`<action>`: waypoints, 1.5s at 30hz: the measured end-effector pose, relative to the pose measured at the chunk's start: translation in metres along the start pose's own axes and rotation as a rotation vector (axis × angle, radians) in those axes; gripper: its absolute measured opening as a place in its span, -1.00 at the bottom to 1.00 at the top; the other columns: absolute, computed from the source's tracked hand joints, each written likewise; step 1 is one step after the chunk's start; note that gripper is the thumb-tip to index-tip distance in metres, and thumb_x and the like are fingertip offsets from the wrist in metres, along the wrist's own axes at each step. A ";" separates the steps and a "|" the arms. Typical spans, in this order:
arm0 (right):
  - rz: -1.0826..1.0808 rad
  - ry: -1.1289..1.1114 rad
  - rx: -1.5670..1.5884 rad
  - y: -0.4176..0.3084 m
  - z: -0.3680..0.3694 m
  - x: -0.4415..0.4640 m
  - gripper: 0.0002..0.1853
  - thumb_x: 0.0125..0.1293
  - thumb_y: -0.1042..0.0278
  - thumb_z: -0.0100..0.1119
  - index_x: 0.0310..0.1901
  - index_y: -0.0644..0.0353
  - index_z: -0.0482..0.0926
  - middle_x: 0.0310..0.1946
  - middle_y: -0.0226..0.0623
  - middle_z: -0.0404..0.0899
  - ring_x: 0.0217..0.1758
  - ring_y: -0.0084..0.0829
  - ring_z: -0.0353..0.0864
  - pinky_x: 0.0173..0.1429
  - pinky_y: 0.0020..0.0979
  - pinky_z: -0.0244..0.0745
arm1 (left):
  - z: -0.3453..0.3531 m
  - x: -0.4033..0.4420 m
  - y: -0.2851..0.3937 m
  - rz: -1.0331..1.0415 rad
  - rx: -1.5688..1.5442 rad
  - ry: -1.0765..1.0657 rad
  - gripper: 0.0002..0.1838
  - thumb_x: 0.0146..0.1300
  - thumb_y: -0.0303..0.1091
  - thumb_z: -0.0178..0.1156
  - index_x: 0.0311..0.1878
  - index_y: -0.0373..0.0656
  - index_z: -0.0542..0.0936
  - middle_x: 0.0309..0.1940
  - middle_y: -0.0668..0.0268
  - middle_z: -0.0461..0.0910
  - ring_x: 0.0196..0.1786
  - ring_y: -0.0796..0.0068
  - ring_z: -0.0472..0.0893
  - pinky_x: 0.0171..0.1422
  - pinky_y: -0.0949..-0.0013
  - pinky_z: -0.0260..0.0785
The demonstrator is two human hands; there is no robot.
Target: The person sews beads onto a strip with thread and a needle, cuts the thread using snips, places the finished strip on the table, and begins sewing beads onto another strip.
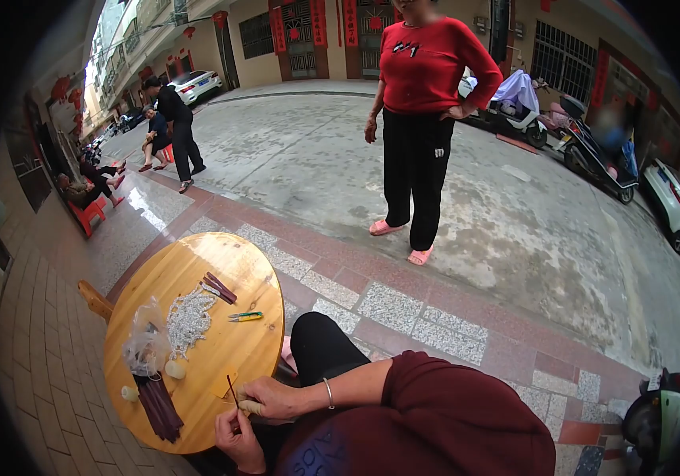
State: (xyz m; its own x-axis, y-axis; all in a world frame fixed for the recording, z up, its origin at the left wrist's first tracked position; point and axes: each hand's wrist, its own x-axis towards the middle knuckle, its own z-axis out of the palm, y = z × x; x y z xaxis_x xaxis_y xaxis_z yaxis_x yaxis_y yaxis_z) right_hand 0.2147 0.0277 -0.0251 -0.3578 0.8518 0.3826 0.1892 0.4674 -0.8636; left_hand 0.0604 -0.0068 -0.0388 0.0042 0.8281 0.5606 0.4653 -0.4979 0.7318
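Observation:
Over the near edge of the round wooden table (237,254), my two hands are close together with closed fingers. My left hand (241,440), the lower one, pinches a thin dark strip (231,390) that sticks up from its fingertips. My right hand (275,397), with a bangle at the wrist, is closed right beside the strip; what its fingers hold is hidden. Beyond them lies a bundle of dark maroon strips (159,408). Two small cream rolls (175,369) stand near a clear plastic bag (147,337). Yellow-green thread snips (246,316) lie near a silvery-white pile (189,319).
Short maroon strips (219,287) lie toward the table's far side. A wooden chair back (96,300) touches that side. A person in a red top (427,71) stands on the pavement. Other people (173,115) are farther off. Scooters (594,147) and cars line the street.

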 end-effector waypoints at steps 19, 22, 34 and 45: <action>0.394 -0.291 1.222 -0.021 -0.011 0.001 -0.86 0.22 0.32 0.20 -0.38 0.17 0.48 -0.54 -0.44 0.44 -0.45 -0.59 0.42 -0.30 -0.54 0.38 | -0.024 -0.001 0.029 -0.426 -0.745 -0.288 -0.92 0.24 -0.59 0.12 -0.20 -0.37 0.51 -0.34 0.30 0.58 -0.34 0.63 0.56 -0.22 0.57 0.43; 0.328 -0.059 1.117 -0.032 -0.025 0.023 -0.84 0.23 0.31 0.21 -0.31 0.21 0.49 -0.52 -0.50 0.41 -0.49 -0.63 0.37 -0.29 -0.56 0.33 | -0.040 0.011 0.048 -0.183 -0.689 -0.581 -0.92 0.23 -0.60 0.14 -0.21 -0.36 0.51 -0.36 0.34 0.55 -0.32 0.62 0.56 -0.20 0.57 0.42; -0.156 0.328 1.534 0.090 -0.333 0.024 -0.89 0.41 0.56 -0.19 -0.13 0.34 0.37 -0.50 -0.46 0.25 -0.49 -0.66 0.33 -0.39 -0.65 0.38 | -0.110 0.011 0.029 -0.255 -1.272 -0.145 -0.80 0.16 -0.30 0.29 -0.36 -0.17 0.48 -0.51 0.37 0.45 -0.37 0.59 0.29 -0.42 0.60 0.15; 0.073 2.058 0.294 0.202 -0.489 -0.209 -0.93 0.09 0.82 -0.15 -0.44 0.71 0.23 -0.52 0.01 0.40 -0.58 -0.20 0.47 -0.30 -0.13 0.73 | -0.136 -0.004 -0.022 -0.489 -1.351 0.133 -0.86 0.33 -0.40 0.09 -0.12 -0.22 0.43 -0.33 0.35 0.47 -0.28 0.62 0.55 -0.41 0.73 0.39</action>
State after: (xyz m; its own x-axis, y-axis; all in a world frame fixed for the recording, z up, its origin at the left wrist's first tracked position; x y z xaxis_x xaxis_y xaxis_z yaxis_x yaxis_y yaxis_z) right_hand 0.7750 0.0602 -0.1189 0.9920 -0.0763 -0.1001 -0.0401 0.5621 -0.8261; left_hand -0.0703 -0.0340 -0.0046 -0.0234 0.9916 0.1272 -0.7820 -0.0974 0.6156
